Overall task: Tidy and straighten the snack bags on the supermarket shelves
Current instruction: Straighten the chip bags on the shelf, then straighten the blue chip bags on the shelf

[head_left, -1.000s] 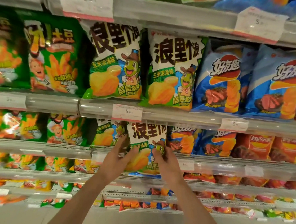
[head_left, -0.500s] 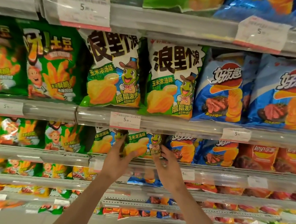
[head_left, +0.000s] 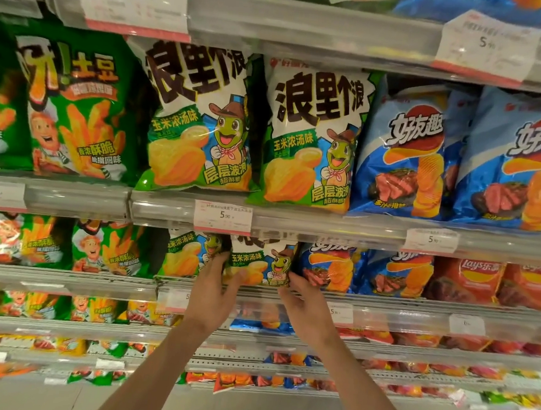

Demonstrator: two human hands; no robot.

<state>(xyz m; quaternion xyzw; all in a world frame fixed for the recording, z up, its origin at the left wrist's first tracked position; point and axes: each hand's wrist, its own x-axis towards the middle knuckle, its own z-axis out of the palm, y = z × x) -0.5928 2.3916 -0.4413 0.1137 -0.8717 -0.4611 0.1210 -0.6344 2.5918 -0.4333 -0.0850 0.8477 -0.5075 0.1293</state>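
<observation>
Bag now pushed back under shelf lip, top hidden; my left hand and right hand grip its sides, neighbours tight.

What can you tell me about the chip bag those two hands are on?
The bag is glossy white and green, printed with yellow chips and a green cartoon figure in a brown hat. It stands upright on the second shelf, its top hidden behind the price rail above. The left hand grips its left edge and the right hand its lower right corner.

Upper row: two green fry bags, two corn-soup bags, two blue bags.
</observation>
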